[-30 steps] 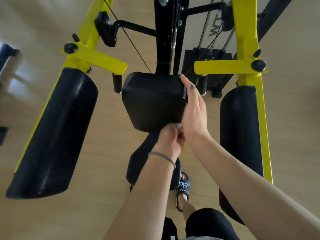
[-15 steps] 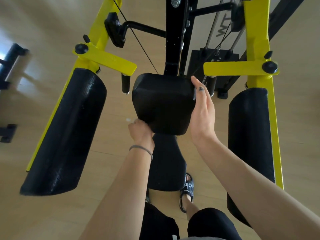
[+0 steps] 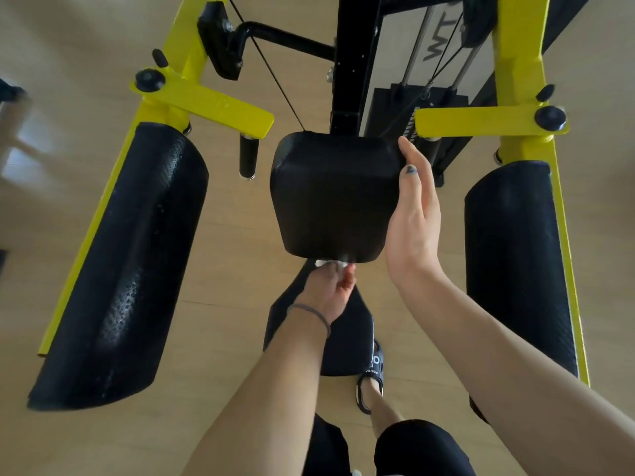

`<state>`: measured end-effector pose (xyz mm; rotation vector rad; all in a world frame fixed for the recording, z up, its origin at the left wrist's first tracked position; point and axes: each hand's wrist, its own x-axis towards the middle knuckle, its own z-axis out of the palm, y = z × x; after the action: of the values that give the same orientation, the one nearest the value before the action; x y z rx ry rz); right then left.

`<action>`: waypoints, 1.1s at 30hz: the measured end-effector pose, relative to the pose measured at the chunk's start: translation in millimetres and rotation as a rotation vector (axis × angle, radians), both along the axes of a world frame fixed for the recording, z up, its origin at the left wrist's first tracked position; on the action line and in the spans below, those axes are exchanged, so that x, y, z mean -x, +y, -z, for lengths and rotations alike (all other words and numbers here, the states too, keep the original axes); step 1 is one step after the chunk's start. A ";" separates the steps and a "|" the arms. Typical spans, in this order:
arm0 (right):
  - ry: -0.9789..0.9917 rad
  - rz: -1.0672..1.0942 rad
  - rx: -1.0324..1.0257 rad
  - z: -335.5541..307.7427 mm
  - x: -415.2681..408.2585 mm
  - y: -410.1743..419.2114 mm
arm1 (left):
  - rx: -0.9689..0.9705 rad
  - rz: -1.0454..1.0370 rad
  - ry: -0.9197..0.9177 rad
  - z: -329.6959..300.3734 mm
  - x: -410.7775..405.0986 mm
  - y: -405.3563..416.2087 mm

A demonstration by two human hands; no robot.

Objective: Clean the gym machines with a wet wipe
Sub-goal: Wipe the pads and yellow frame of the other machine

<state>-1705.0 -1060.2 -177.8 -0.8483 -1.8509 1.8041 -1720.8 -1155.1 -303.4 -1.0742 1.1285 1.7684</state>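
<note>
A black padded back rest (image 3: 330, 194) hangs on the black centre post of a yellow gym machine. My right hand (image 3: 412, 218) lies flat against the pad's right side, fingers straight and pointing up. My left hand (image 3: 330, 290) is under the pad's lower edge and grips a small white wet wipe (image 3: 331, 264), which touches that edge. Most of the wipe is hidden in my fingers. Below my left hand lies the black seat pad (image 3: 350, 338).
Two long black arm pads, left (image 3: 117, 262) and right (image 3: 519, 269), hang on yellow arms (image 3: 206, 101) either side. The weight stack (image 3: 412, 108) and cables stand behind the post. My sandalled foot (image 3: 371, 379) rests on the wooden floor (image 3: 223, 269).
My left hand slid along the pad's lower edge, from its right end to the left corner and back to the middle. My right hand stayed flat on the pad's right side.
</note>
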 end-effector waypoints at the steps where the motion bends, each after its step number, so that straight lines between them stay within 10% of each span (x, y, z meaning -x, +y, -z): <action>1: -0.003 -0.001 0.003 -1.1 0.0 -0.2 | -0.080 -0.032 -0.072 -1.0 -7.4 7.0; 9: -0.044 -0.027 0.020 -10.4 -6.4 2.0 | -0.280 0.095 0.006 -54.3 -20.1 11.3; 17: -0.046 -0.001 0.082 -7.3 -24.5 -14.3 | 0.155 0.192 0.275 -58.2 -24.8 -53.3; 22: 0.019 0.091 -0.246 -30.9 -35.8 -50.9 | 0.588 0.440 0.687 -105.3 -10.8 -79.0; 33: -0.033 -0.552 0.079 -51.2 -18.6 -194.9 | 1.069 0.702 1.332 -191.9 38.4 -225.6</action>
<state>-1686.5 -1255.1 -126.6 -0.4093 -2.1997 2.2012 -1759.3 -1380.7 -111.5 0.3238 2.9514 1.0749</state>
